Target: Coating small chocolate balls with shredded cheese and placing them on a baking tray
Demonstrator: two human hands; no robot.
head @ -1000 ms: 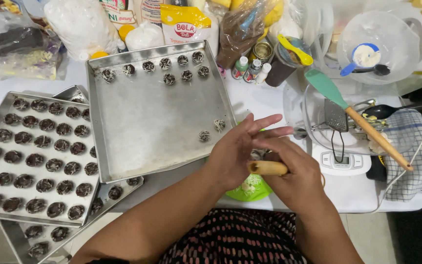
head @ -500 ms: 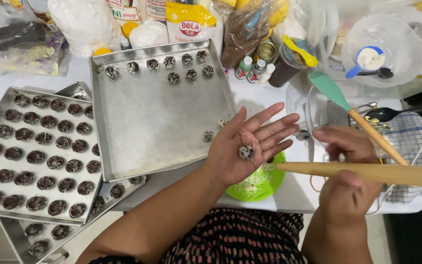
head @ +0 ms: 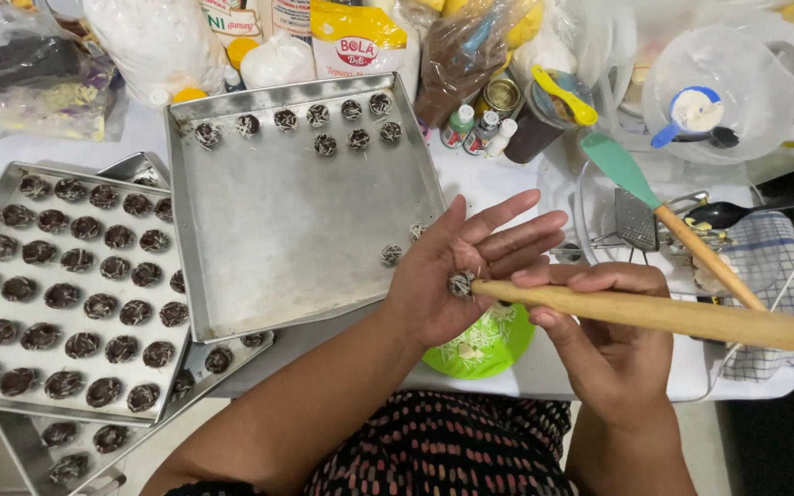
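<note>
Item: dough ball (head: 460, 284), small, dark, flecked pale. Lies on the palm of the left hand (head: 457, 276), fingers spread flat, no grip closed on it. Stick (head: 645, 314): wooden, stiff, light by the look; right hand (head: 604, 344) has its grip closed around the shaft, tip touching the ball. Ball likely soft, easily dented, crumbly coating; best lifted by its sides with fingertips. Near: half-filled tray (head: 277, 220), green bowl (head: 484, 344) under the hands on the surface.
</note>
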